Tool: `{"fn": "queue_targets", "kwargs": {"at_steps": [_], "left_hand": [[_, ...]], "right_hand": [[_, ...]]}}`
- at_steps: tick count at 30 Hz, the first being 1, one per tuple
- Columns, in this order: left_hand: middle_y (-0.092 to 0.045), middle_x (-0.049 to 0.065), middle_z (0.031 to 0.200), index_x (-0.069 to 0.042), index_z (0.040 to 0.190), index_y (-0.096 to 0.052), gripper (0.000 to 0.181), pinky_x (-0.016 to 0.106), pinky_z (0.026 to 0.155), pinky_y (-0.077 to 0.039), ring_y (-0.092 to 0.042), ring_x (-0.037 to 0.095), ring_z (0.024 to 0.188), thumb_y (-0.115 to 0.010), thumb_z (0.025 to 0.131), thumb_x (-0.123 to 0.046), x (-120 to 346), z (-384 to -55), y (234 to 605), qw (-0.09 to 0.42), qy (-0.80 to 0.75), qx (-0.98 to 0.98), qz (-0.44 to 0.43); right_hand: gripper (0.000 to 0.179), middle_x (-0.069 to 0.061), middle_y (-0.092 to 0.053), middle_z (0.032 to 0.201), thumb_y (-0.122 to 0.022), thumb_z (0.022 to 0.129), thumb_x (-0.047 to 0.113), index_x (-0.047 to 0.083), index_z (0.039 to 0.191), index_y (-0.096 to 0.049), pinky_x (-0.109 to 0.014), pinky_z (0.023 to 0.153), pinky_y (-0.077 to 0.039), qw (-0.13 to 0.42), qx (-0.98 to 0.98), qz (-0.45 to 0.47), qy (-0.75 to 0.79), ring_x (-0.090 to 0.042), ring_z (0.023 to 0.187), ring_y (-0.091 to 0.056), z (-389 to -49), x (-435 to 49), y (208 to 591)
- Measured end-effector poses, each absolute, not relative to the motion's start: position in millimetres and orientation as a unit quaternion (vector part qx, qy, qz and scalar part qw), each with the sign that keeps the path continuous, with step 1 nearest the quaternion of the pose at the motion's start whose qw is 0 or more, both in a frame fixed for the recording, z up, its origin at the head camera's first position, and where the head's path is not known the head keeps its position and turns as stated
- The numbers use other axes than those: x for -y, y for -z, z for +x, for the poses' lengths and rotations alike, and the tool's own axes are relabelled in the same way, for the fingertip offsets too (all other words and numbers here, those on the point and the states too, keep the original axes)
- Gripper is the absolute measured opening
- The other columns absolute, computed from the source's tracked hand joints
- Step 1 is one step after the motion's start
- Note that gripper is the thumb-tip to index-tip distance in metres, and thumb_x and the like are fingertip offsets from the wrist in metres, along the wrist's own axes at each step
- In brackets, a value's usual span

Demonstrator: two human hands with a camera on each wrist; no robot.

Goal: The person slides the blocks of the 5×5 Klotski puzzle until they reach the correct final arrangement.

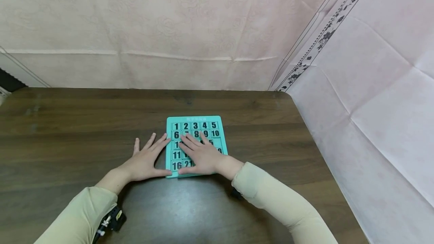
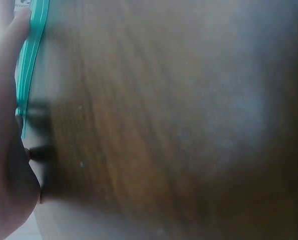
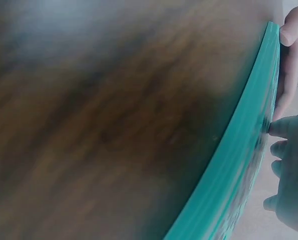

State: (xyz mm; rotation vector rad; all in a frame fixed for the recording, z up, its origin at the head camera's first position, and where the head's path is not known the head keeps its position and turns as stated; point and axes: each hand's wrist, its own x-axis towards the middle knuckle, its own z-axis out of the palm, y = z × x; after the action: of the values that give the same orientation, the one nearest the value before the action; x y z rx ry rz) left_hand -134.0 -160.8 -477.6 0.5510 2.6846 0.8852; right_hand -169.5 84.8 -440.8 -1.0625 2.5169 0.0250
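Head view is evenly lit; digits on the teal board (image 1: pixel 195 126) are legible, diffuse glare whitens the near tabletop (image 1: pixel 183 212). Both wrist views are dimmer, hazy, wood grain blurred.

Brown wood-grain table (image 1: pixel 264 123), creased pale sheeting (image 1: pixel 176 22), perhaps cloth, dark floral border (image 1: pixel 327 35)
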Motion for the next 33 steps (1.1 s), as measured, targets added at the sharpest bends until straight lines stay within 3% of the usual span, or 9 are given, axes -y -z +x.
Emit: {"fn": "queue_targets", "kwargs": {"at_steps": [16, 17, 26, 33], "left_hand": [[-0.024, 0.024, 0.181, -0.008, 0.171, -0.032, 0.112, 0.090, 0.120, 0.008, -0.011, 0.061, 0.166, -0.086, 0.087, -0.057, 163, -135, 479, 0.132, -0.298, -0.927, 0.187], [-0.023, 0.024, 0.181, -0.008, 0.171, -0.032, 0.112, 0.090, 0.120, 0.008, -0.011, 0.061, 0.166, -0.086, 0.087, -0.057, 163, -135, 479, 0.133, -0.298, -0.927, 0.187], [-0.023, 0.024, 0.181, -0.008, 0.171, -0.033, 0.111, 0.090, 0.120, 0.009, -0.010, 0.061, 0.166, -0.086, 0.087, -0.057, 162, -136, 480, 0.135, -0.298, -0.926, 0.186], [-0.023, 0.024, 0.181, -0.007, 0.171, -0.033, 0.111, 0.090, 0.120, 0.010, -0.010, 0.061, 0.166, -0.086, 0.087, -0.057, 161, -136, 480, 0.136, -0.297, -0.927, 0.186]], "right_hand": [[0.090, -0.008, -0.012, 0.186, -0.054, 0.108, 0.065, 0.013, 0.175, -0.025, -0.060, 0.141, -0.002, 0.205, -0.902, -0.375, 0.065, -0.027, 0.175, -0.004, -173, -117, 452], [0.089, -0.009, -0.012, 0.186, -0.060, 0.107, 0.059, 0.012, 0.175, -0.026, -0.061, 0.141, -0.003, 0.211, -0.902, -0.371, 0.064, -0.029, 0.175, -0.005, -172, -116, 448], [0.089, -0.010, -0.010, 0.186, -0.061, 0.107, 0.058, 0.016, 0.175, -0.025, -0.059, 0.141, -0.004, 0.207, -0.888, -0.404, 0.066, -0.029, 0.175, -0.005, -166, -110, 445], [0.085, -0.007, -0.007, 0.187, -0.054, 0.106, 0.067, 0.024, 0.175, -0.029, -0.055, 0.142, -0.003, 0.210, -0.878, -0.428, 0.053, -0.026, 0.175, -0.002, -160, -101, 451]]}}
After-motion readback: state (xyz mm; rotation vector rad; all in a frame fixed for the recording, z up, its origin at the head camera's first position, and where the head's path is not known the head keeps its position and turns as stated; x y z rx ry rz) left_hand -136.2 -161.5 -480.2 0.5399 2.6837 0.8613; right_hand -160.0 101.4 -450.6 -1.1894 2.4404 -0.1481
